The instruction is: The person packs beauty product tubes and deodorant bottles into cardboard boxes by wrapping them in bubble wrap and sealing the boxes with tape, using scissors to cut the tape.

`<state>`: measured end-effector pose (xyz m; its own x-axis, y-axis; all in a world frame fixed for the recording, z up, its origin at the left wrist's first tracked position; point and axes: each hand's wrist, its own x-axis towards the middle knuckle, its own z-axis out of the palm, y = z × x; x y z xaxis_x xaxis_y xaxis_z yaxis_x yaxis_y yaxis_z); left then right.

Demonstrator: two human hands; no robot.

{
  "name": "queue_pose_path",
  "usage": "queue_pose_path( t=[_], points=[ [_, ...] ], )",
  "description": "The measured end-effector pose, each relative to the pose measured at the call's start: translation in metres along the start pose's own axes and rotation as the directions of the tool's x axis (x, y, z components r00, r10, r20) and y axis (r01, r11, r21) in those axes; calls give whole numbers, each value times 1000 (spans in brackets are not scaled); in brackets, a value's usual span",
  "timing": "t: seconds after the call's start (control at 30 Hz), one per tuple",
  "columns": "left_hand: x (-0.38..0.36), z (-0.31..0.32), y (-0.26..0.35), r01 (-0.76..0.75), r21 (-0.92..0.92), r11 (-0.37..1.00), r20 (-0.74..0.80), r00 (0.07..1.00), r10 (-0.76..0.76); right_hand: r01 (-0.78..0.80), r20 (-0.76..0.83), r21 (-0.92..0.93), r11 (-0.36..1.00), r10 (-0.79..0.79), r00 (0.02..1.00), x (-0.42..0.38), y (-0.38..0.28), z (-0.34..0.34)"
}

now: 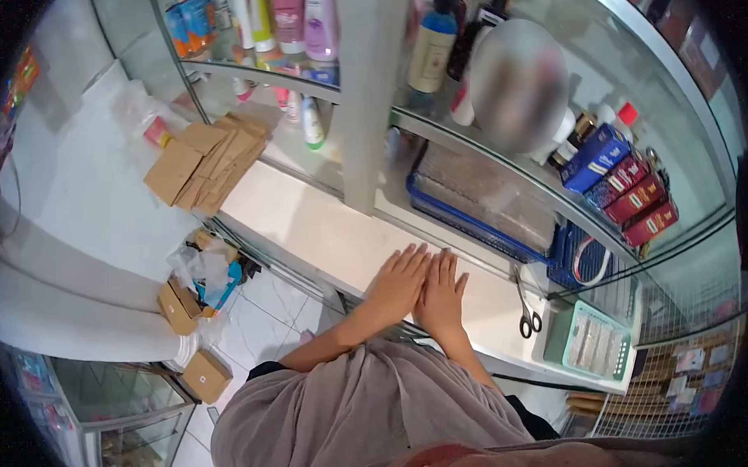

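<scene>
My left hand (397, 284) lies flat on the white counter ledge (296, 230), fingers stretched out and empty. Right beside it rests my right hand (440, 295), also flat with its fingers extended, and the two hands touch along their inner sides. To the right of them, a pair of scissors (527, 309) with dark handles lies on the ledge. Behind the fingertips, inside the glass cabinet, sits a long blue basket (447, 214) with something flat and clear-wrapped in it.
Folded brown cardboard (198, 161) is stacked at the ledge's left end. A mint-green basket (552, 334) with small packets stands at the right end. Bottles and boxes (595, 157) fill the glass shelves. Open cartons (179, 306) and plastic wrap lie at floor level, left.
</scene>
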<state>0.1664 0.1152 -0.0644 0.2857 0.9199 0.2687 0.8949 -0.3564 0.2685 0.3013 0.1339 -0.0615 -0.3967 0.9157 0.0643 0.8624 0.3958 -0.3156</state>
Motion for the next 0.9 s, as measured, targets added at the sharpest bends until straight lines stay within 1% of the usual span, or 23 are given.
queue_pose_path(
  t=[0.07, 0.13, 0.2, 0.3, 0.33, 0.4, 0.5, 0.63, 0.73, 0.83, 0.87, 0.9],
  points=[
    [-14, 7, -10, 2, -69, 998, -36, 999, -5, 35, 19, -17, 999, -35, 999, -1, -10, 11],
    [-31, -3, -22, -13, -147, 989, -72, 997, 3, 56, 43, -1, 998, -56, 998, -4, -34, 13],
    [-52, -11, -35, 13, -176, 984, -65, 998, -25, 76, 80, -5, 997, -75, 994, -5, -64, 12],
    [-82, -38, -63, 56, -205, 977, -23, 998, -62, 175, 60, -7, 985, -174, 983, -7, -102, 26],
    [-94, -51, -71, 74, -211, 975, -4, 997, -77, 200, 73, 25, 979, -202, 977, -5, -117, 29],
    [-116, -73, -86, 123, -155, 980, -11, 992, -126, 252, 101, 92, 963, -260, 960, -2, -148, 37],
    [-155, -92, -116, 218, -83, 972, -12, 976, -220, 366, 110, 47, 929, -369, 923, 2, -197, 53],
    [-206, -116, -151, 343, -9, 939, -31, 939, -343, 485, 73, 127, 865, -496, 865, 7, -259, 78],
    [-235, -134, -171, 411, -39, 911, -82, 907, -413, 559, 41, 146, 816, -569, 821, 9, -299, 94],
    [-249, -158, -185, 511, -117, 851, -124, 843, -523, 605, 32, 162, 780, -616, 787, 14, -337, 89],
    [-255, -165, -191, 490, -72, 869, -184, 850, -494, 616, 30, 160, 771, -628, 778, 17, -349, 83],
    [-257, -172, -198, 494, -55, 868, -206, 845, -494, 627, 28, 157, 763, -638, 769, 20, -360, 78]
  ],
)
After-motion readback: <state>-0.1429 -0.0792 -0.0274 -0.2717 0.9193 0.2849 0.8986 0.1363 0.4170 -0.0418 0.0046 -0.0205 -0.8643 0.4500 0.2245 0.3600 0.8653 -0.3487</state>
